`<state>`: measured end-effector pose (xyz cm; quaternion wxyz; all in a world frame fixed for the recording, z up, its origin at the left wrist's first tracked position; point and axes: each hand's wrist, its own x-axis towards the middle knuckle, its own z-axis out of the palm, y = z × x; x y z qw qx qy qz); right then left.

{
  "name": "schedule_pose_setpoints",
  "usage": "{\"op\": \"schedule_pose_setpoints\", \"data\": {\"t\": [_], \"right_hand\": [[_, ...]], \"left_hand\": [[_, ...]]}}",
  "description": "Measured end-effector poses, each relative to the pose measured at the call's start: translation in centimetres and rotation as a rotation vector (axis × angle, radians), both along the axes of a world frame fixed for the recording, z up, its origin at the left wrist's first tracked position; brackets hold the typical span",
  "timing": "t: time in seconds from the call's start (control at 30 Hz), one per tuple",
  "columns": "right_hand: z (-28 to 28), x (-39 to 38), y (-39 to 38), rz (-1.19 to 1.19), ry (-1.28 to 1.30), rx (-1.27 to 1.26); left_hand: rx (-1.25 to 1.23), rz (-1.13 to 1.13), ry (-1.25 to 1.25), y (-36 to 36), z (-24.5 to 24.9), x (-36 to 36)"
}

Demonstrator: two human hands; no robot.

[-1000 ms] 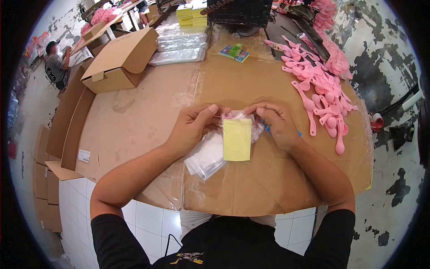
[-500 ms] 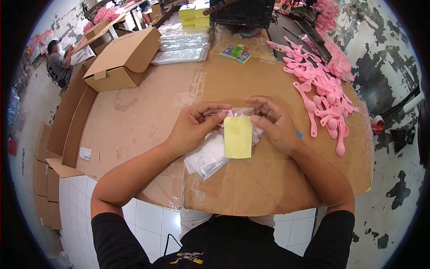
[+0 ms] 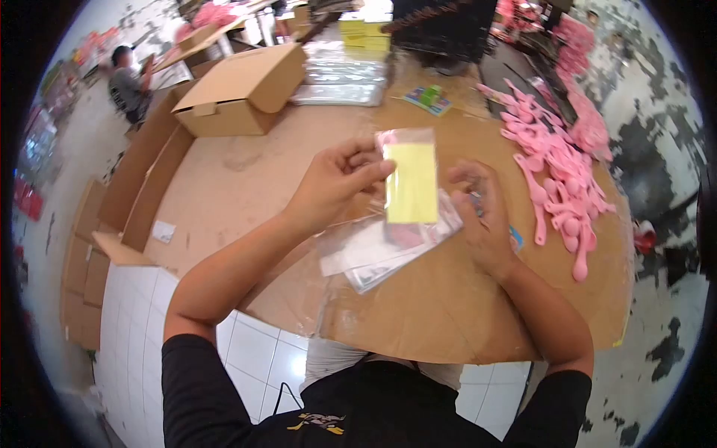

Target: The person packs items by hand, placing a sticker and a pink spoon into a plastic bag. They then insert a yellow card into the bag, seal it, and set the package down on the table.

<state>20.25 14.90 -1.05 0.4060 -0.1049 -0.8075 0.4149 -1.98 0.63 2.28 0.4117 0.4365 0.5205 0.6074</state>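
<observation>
My left hand [image 3: 340, 175] pinches the left edge of a clear plastic bag [image 3: 405, 136], thumb in front. Inside the bag is a yellow card [image 3: 411, 183], and something pink shows at its top corner. Just to the right, my right hand [image 3: 478, 213] is apart from the bag, its fingers loosely bent and slightly blurred. Under the held bag, a loose pile of clear plastic bags [image 3: 366, 261] lies on the cardboard-covered table [image 3: 433, 313]. Beside my right wrist a blue card [image 3: 516, 239] is partly hidden.
Pink spoons [image 3: 556, 175] are heaped on the right. A cardboard box [image 3: 231, 93] stands back left, near stacked plastic packs [image 3: 340, 82] and yellow card stacks [image 3: 366, 30]. A banded card bundle [image 3: 428, 98] lies at the back. Another person [image 3: 131, 86] sits far left.
The yellow card is now inside the clear bag, which my left hand has raised slightly. My right hand has let go and moved right. The camera view has shifted a little.
</observation>
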Motion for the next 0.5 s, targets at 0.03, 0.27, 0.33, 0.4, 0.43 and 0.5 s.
{"op": "schedule_pose_setpoints", "data": {"t": [0.03, 0.27, 0.33, 0.4, 0.43, 0.5], "right_hand": [[-0.2, 0.1, 0.1, -0.071, -0.022, 0.147], [1.1, -0.4, -2.7, 0.391, -0.372, 0.782], [1.2, -0.4, -2.7, 0.335, -0.374, 0.742], [1.3, -0.3, -2.6, 0.299, -0.370, 0.722], [1.2, -0.3, -2.7, 0.294, -0.367, 0.723], [1.2, -0.4, -2.7, 0.290, -0.358, 0.710]], "left_hand": [[0.037, 0.043, 0.000, -0.1, 0.6, -0.5], [0.187, 0.185, 0.000, -1.6, 1.4, -4.0], [0.139, 0.341, 0.082, -3.3, 1.9, -6.2], [0.198, 0.478, 0.043, -5.5, 1.8, -10.0], [0.177, 0.599, 0.067, -7.3, 2.0, -12.0], [0.290, 0.736, 0.011, -10.1, 1.4, -19.4]]}}
